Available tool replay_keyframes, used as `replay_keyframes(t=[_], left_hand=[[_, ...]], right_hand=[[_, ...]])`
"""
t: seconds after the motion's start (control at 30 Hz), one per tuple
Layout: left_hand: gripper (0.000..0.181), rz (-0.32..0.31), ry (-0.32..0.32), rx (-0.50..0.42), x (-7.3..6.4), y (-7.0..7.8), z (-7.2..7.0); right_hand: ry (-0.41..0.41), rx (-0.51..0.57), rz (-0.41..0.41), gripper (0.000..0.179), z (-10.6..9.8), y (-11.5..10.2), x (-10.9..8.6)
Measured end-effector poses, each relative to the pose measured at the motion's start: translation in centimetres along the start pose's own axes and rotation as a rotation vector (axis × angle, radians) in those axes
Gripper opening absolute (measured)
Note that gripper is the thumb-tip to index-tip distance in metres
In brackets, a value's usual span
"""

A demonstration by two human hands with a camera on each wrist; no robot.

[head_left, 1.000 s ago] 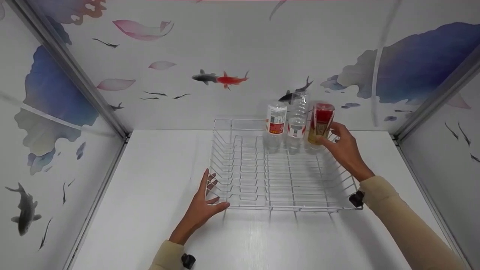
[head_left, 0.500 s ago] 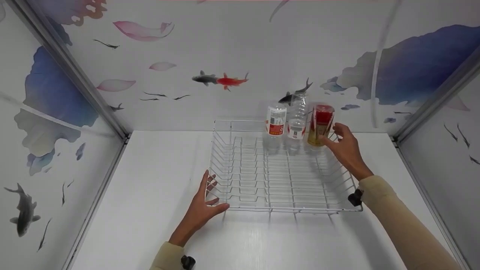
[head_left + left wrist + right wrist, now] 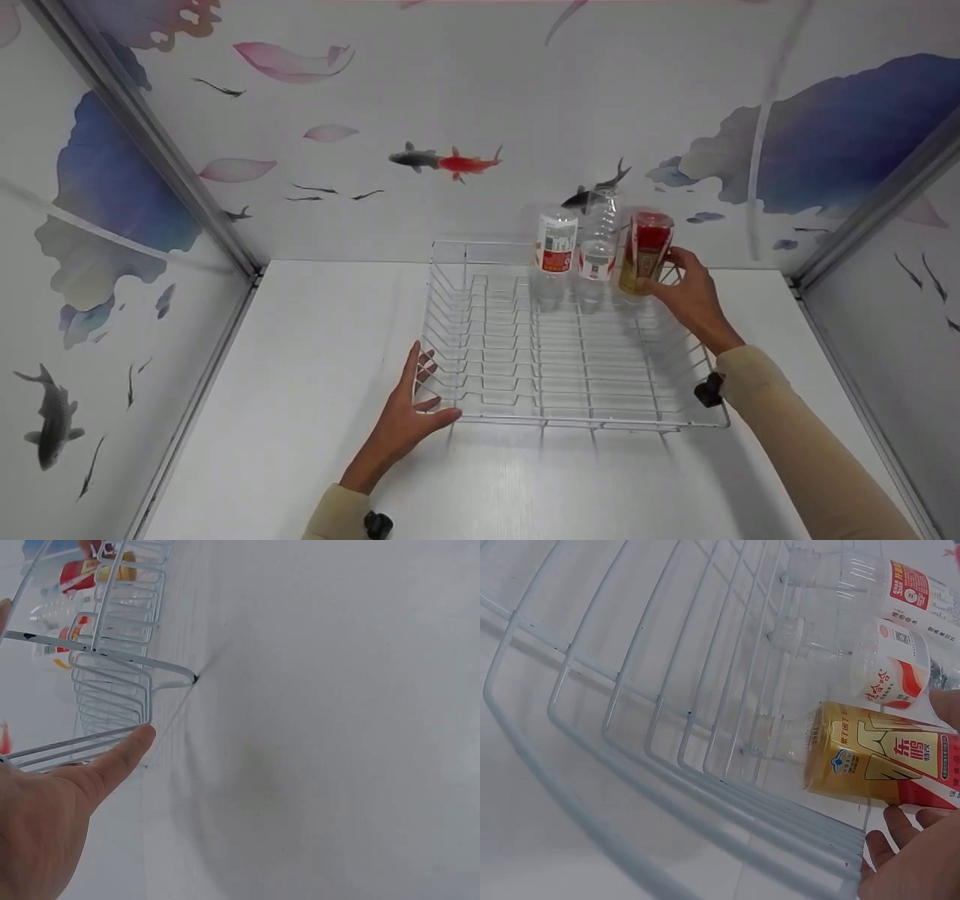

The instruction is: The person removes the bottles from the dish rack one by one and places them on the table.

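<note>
Red-and-gold bottle [image 3: 646, 251], head view: upside down, seemingly a bit tilted, at the back-right of the wire rack [image 3: 555, 423] on the white counter [image 3: 300, 360]. Right hand [image 3: 696, 296] pinches it low on the body, thumb one side, fingers the other. The left hand [image 3: 405, 420] is at the rack's near-left corner, fingers spread & fairly straight. Count: 3 btls, i.e. 1 red-and-gold + 2 clear, the left clear bottle [image 3: 556, 241] & middle clear bottle [image 3: 598, 259]; 1 rack, 2 hands.

L wrist view: 1 thumb, straight, tip on the rack corner; other fingers mostly out of frame, so can't tell their hold here. Prob. just bracing: press lightly, don't drag the rack.

R wrist view: 3 necks, all pointing down; can't tell if the held btl's neck sits in a gap. Best: light pinch, get neck square btwn wires, check it stands w/o support, then let go slowly, away from the neighbour, else it could tip & knock it.
</note>
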State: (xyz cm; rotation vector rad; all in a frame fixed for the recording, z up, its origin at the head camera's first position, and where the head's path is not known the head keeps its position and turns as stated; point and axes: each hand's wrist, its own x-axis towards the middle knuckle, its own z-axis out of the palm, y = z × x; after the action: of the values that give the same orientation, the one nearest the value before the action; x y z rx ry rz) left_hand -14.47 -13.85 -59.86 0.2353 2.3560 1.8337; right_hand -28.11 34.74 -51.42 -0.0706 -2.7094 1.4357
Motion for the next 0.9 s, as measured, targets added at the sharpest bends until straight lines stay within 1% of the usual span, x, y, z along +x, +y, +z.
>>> replay_keyframes(t=[0.27,0.33,0.57,0.73,0.9], left_hand=[[0.131,0.02,-0.015,-0.044,0.1,-0.1,-0.1],[0.131,0.025,-0.017,-0.051,0.1,-0.1,-0.2],[0.131,0.01,-0.019,-0.048,0.0,-0.1,-0.1],[0.131,0.01,-0.026,-0.053,0.1,-0.2,-0.1],[0.132,0.017,-0.027,-0.049,0.2,-0.3,-0.2]], right_hand=[[0.021,-0.019,-0.039,0.086,0.0,0.5,0.9],[0.02,-0.018,-0.035,0.085,0.2,0.7,1.1],[0.0,-0.01,-0.011,0.088,0.7,1.3,1.6],[0.014,-0.039,-0.023,0.083,1.0,1.2,1.8],[-0.01,-0.08,-0.001,0.086,1.1,1.0,2.1]])
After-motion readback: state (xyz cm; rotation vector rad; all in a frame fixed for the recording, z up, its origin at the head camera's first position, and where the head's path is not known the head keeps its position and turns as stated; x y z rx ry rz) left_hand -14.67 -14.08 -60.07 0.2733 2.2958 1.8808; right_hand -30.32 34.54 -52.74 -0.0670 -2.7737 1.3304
